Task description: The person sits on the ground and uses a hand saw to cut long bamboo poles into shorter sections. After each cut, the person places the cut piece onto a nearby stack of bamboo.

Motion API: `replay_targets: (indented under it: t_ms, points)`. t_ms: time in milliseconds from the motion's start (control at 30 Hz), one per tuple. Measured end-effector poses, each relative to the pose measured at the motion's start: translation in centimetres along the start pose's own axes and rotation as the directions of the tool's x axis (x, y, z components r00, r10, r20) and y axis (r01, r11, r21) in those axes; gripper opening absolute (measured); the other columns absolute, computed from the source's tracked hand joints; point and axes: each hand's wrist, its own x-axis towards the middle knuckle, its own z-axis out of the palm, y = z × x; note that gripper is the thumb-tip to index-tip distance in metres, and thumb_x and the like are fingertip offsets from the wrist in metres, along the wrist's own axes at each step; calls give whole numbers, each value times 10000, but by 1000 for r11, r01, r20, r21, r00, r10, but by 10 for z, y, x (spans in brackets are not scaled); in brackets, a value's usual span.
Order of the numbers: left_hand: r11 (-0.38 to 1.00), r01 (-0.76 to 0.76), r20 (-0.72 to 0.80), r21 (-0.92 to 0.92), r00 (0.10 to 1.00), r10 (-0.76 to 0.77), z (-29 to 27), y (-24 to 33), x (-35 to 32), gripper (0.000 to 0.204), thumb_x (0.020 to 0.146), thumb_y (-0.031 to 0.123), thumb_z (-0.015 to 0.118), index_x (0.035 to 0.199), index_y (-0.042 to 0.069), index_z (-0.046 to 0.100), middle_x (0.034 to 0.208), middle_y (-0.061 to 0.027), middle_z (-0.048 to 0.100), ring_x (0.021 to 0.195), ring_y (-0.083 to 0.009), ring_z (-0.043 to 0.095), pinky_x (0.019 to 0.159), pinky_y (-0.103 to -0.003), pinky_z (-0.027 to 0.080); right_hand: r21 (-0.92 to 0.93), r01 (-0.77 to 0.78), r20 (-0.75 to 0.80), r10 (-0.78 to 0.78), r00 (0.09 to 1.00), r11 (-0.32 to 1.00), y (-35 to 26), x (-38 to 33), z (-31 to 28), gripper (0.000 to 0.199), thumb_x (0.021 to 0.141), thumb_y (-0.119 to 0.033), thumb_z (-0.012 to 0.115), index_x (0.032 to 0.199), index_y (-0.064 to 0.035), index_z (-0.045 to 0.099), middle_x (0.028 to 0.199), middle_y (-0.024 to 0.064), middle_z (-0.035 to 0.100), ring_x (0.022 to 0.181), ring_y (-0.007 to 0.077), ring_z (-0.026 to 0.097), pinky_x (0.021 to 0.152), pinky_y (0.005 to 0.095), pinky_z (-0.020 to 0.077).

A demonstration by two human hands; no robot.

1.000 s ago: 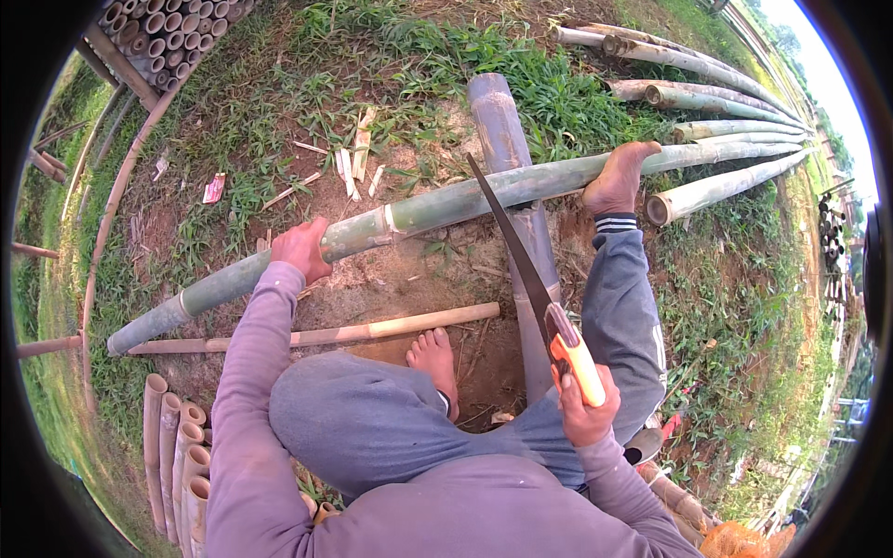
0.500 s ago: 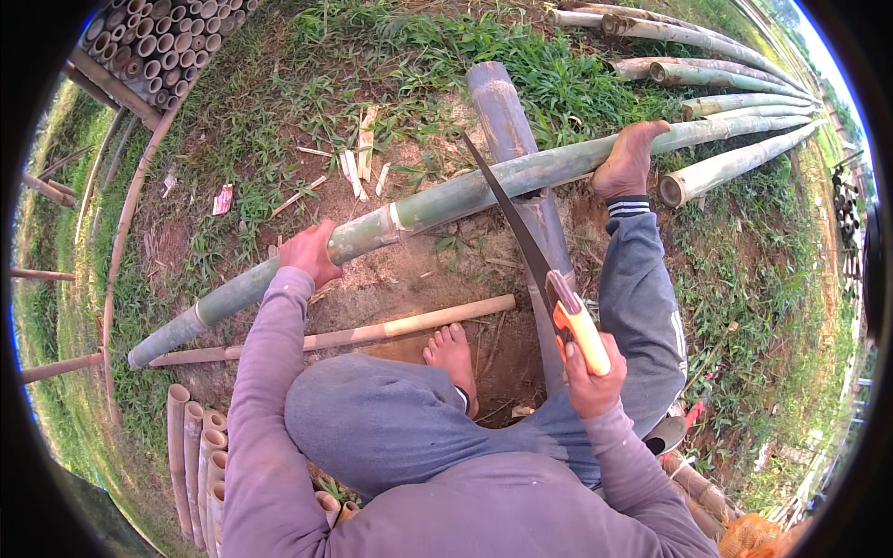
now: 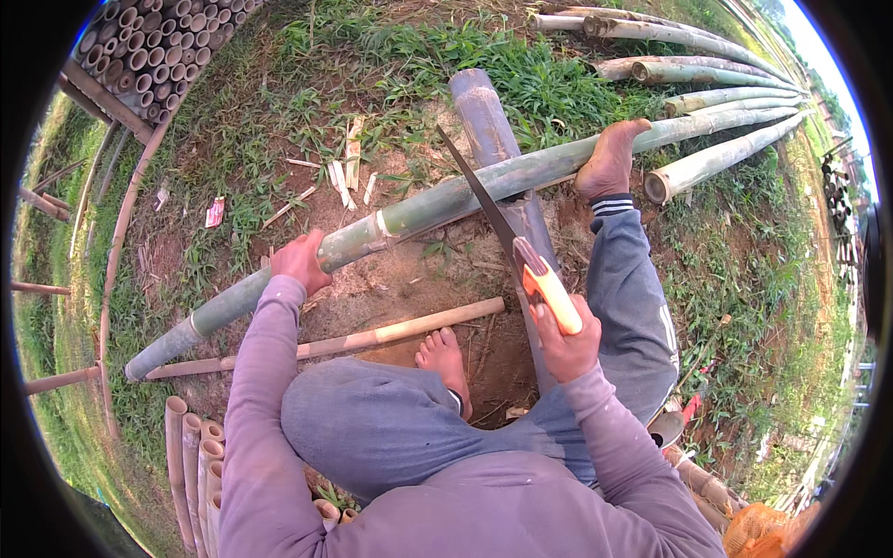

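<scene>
A long green bamboo pole (image 3: 419, 214) runs slantwise across the ground from lower left to upper right. My left hand (image 3: 302, 264) is closed round it, left of a pale ring at a joint. In my right hand (image 3: 570, 348) is a handsaw (image 3: 493, 214), gripped by its orange and pale handle. The dark blade crosses over the pole; whether its teeth sit in the bamboo I cannot tell. Beneath the pole lies a thick grey bamboo log (image 3: 483, 121). My bare right foot (image 3: 610, 160) presses on the pole, right of the blade.
A thinner tan bamboo stick (image 3: 400, 332) lies before my left foot (image 3: 441, 359). Split pieces (image 3: 353, 153) are scattered on the soil. Several long poles (image 3: 712, 167) spread at upper right. Cut bamboo stacks (image 3: 153, 51) stand at upper left, and short tubes (image 3: 191, 456) at lower left.
My right hand and the saw have moved forward and a little left across the pole. My left hand keeps its hold on the bamboo. The whole view has shifted slightly.
</scene>
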Motion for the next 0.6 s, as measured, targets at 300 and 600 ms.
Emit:
replay_targets:
  t_ms: [300, 600]
  points:
    - [998, -66, -50, -9, 997, 66, 19, -1, 5, 642, 698, 273, 931, 1226, 146, 588, 1199, -134, 724, 1135, -386, 723, 969, -511, 578, 139, -31, -34, 36, 999, 990, 18, 31, 28, 130, 972, -79, 786, 1022, 3, 700, 745, 42, 708, 651, 104, 641, 618, 306, 525]
    - [998, -50, 25, -33, 998, 51, 6, -8, -1, 636, 709, 275, 925, 1227, 137, 583, 1231, -138, 728, 1155, -393, 719, 984, -507, 584, 56, -36, 14, 36, 999, 998, 6, -45, -32, 123, 980, -59, 749, 1053, 24, 695, 810, 65, 747, 652, 110, 693, 619, 294, 554]
